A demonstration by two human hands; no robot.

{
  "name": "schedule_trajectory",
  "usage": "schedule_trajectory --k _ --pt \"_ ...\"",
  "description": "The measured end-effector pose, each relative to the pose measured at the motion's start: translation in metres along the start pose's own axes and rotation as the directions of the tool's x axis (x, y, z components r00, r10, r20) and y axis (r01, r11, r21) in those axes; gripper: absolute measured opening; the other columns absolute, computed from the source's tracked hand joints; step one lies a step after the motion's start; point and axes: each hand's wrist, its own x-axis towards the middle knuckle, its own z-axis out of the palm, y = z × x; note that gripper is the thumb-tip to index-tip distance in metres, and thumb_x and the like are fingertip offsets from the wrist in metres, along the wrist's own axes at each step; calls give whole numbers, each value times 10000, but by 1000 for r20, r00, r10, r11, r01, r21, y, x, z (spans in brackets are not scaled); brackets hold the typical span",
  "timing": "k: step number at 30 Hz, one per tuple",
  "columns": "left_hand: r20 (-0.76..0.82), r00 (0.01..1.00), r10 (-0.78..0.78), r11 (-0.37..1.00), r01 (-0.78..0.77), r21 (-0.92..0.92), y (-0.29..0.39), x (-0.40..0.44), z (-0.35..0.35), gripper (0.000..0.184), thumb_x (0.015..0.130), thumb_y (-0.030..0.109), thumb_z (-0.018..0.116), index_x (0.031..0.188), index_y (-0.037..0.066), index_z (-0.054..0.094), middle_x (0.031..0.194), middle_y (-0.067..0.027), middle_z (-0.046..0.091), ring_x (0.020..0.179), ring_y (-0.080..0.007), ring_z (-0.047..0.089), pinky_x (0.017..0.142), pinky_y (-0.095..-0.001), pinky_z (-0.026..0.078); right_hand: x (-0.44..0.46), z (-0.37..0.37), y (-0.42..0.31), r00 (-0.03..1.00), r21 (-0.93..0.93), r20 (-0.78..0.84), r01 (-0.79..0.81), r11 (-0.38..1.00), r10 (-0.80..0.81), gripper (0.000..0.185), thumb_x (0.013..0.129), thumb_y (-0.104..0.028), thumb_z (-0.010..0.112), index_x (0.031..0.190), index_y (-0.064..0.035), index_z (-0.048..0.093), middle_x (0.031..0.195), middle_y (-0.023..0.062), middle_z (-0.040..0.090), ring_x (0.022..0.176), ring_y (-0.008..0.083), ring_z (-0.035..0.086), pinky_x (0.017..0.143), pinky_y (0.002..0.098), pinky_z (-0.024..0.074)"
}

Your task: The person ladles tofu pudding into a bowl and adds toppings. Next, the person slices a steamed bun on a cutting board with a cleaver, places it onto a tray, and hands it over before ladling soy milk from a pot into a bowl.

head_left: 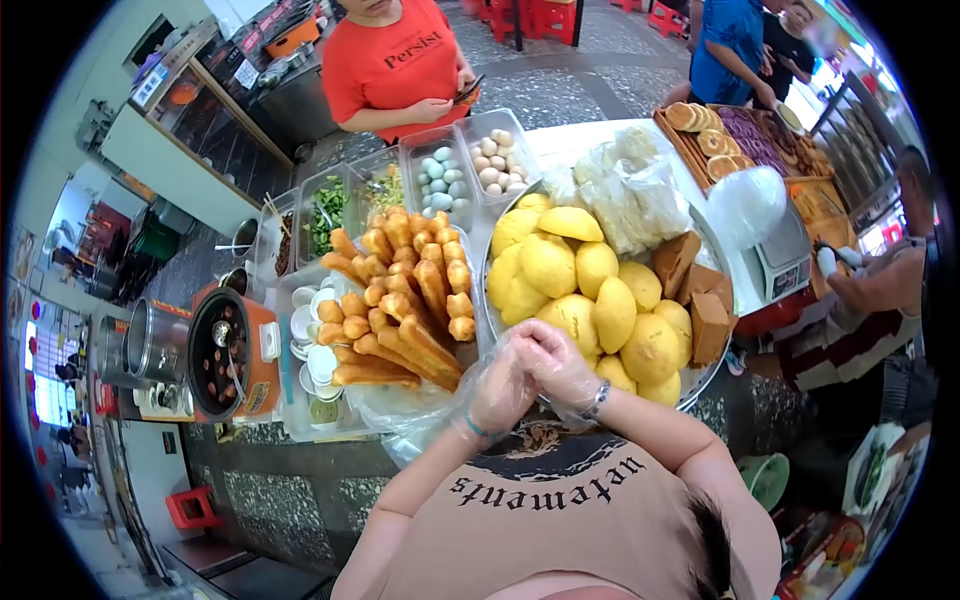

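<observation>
White desk [560, 145], bearing heaped fried dough sticks [408, 285] at left, yellow buns [547, 266] on a round metal tray [709, 243] at right, eggs [500, 163] behind; clear-gloved hands [540, 362] clasped together at the near edge; beyond, dark speckled floor [575, 85], red plastic stools [550, 22], one red-shirted person [395, 65].

Yellow buns [612, 312] (smooth, rounded) heaped beside golden dough sticks [432, 290].
</observation>
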Motion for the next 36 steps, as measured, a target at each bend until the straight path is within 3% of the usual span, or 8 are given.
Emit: schedule_trajectory --k 7,11,13,15,19,23,31,36 --pt "38 962 271 963 -271 0 1 4 6 368 1017 302 347 1247 25 426 1201 -114 506 1147 -205 477 1008 -335 360 -2 8 0 998 629 40 -67 775 54 379 978 -366 473 1163 -40 530 1115 74 585 1055 175 547 965 339 424" --pt "81 931 356 930 -361 63 -3 5 7 444 1004 200 359 1380 -27 293 1363 -164 397 1316 -257 349 1104 -366 270 -11 24 -5 978 562 -31 -154 813 207 430 986 -406 420 1208 -47 502 1080 94 596 1043 189 551 959 344 431" --pt "155 852 500 635 -482 604 -2 4 13 611 985 322 385 1442 -12 153 1438 -196 290 1376 -278 245 1146 -396 164 -14 25 -5 964 517 30 -243 821 266 424 982 -403 426 1199 -48 502 1077 94 592 1033 190 555 956 347 433" --pt "200 803 562 516 -529 674 -7 3 4 633 980 325 392 1448 -10 129 1453 -205 259 1392 -285 205 1153 -404 133 -12 14 13 909 407 369 -346 846 194 411 979 -372 455 1248 -62 467 1150 71 550 1072 185 536 978 335 417" --pt "338 654 677 185 -595 782 4 4 3 657 963 319 407 1450 -16 118 1483 -189 203 1406 -285 172 1157 -427 111 -17 19 10 903 394 376 -357 847 206 590 959 -420 483 1387 -41 335 1279 88 494 1181 183 482 1020 327 377" --pt "304 636 709 203 -598 776 13 4 -7 633 910 135 381 1436 -89 109 1493 -220 147 1406 -331 161 1152 -439 118 -18 20 22 880 505 472 -327 799 62 724 903 -430 584 1426 -42 268 1379 85 408 1237 151 418 1034 320 359" --pt "334 582 742 191 -660 727 7 5 -19 613 922 155 368 1439 -70 127 1466 -182 197 1385 -319 214 1151 -437 152 -15 0 0 783 -379 556 -59 923 279 621 841 -183 694 1344 2 381 1148 69 554 1038 111 512 906 294 447" --pt "165 645 746 259 -508 821 8 -11 -18 579 958 225 431 1438 13 187 1454 -142 290 1339 -289 318 1112 -428 248 -37 -26 -40 972 -262 139 -150 953 191 363 911 -183 569 1249 -61 519 888 11 591 824 89 559 759 249 476"
